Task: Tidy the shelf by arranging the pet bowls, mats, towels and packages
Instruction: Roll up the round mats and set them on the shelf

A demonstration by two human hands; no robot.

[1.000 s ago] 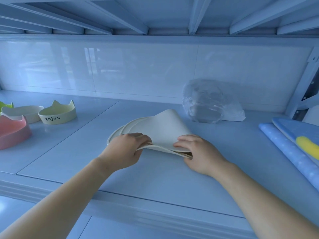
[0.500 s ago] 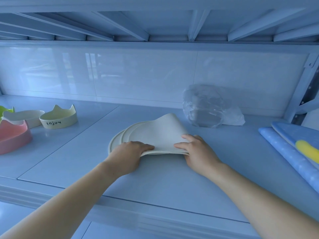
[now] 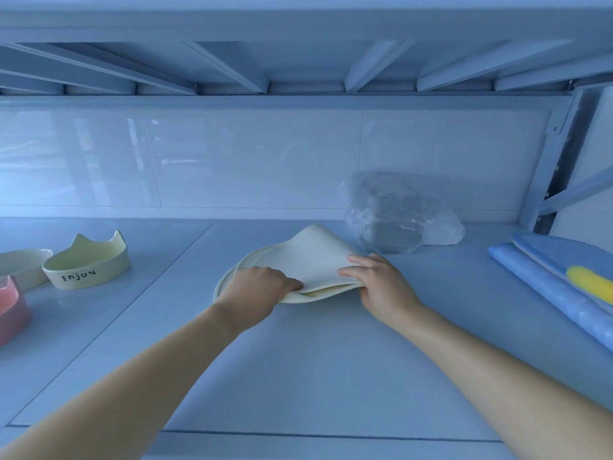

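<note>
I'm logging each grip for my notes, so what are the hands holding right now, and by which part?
Both hands hold the cream mat by its folded near edge: the left hand at the left end, the right hand at the right end.

Both bare forearms extend forward from the lower corners and converge toward the centre. Left hand [image 3: 262, 285]: palm down, fingers curled closed in a pinch. Right hand [image 3: 381, 285]: palm down, fingers [image 3: 356, 265] pointing leftward, thumb tucked beneath, likewise clamped.
</note>
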